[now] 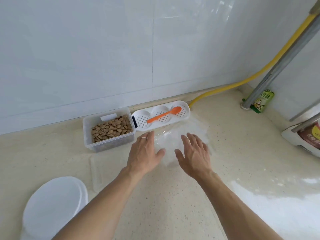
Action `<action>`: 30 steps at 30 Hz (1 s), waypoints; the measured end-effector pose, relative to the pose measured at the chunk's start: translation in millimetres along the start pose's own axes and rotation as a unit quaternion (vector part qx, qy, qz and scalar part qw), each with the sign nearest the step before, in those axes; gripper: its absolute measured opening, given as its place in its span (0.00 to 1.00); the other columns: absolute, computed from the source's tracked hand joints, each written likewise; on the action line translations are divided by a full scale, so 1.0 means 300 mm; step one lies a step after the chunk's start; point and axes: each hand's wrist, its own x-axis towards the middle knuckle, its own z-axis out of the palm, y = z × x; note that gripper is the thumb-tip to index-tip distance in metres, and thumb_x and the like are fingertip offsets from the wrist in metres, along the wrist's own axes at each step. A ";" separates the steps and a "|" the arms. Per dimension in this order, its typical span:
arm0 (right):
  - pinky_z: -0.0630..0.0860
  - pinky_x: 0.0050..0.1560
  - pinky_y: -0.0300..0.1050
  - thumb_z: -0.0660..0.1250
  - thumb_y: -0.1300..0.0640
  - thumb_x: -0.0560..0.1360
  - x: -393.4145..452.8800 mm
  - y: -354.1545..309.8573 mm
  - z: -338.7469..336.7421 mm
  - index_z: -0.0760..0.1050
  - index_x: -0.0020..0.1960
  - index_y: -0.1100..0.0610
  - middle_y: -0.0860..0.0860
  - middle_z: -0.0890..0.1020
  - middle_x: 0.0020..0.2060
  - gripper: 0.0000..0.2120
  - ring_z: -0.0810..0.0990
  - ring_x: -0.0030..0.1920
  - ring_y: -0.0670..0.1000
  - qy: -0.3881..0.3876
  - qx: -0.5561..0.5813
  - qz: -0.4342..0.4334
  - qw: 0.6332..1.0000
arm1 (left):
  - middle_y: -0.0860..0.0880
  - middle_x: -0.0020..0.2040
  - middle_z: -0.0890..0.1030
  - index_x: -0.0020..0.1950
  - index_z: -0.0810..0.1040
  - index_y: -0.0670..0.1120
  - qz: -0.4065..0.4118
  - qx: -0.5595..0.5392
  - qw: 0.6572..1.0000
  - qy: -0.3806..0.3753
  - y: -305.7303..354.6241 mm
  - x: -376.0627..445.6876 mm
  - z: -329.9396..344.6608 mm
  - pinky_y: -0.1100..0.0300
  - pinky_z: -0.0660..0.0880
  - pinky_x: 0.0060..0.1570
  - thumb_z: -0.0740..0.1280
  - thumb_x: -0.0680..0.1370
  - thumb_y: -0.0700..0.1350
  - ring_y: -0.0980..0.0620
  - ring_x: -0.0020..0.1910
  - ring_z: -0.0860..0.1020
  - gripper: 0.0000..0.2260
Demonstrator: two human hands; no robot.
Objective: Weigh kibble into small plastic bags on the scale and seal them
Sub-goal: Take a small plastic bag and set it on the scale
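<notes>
Fingers straight, both the left hand (145, 154) and right hand (195, 154) press flat on clear plastic bags (174, 135) on the counter (173, 196). At ten o'clock sits the open kibble tub (109, 130); at twelve, an orange spoon (164, 114). Nothing looks weighed or sealed yet; no scale is identifiable.

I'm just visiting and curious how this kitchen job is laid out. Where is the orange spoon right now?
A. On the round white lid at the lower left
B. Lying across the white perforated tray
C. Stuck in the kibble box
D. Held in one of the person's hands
B: the orange spoon lies across the white perforated tray, beside the kibble box, and neither the left hand nor the right hand touches it.
</notes>
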 end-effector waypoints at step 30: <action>0.54 0.73 0.59 0.68 0.47 0.74 0.031 -0.336 -0.090 0.78 0.56 0.49 0.41 0.80 0.41 0.13 0.77 0.56 0.48 -0.027 0.129 -0.040 0.990 | 0.52 0.35 0.79 0.46 0.79 0.50 -0.158 -0.308 0.932 0.109 -0.322 -0.237 -0.298 0.66 0.68 0.32 0.60 0.80 0.38 0.60 0.30 0.72 0.11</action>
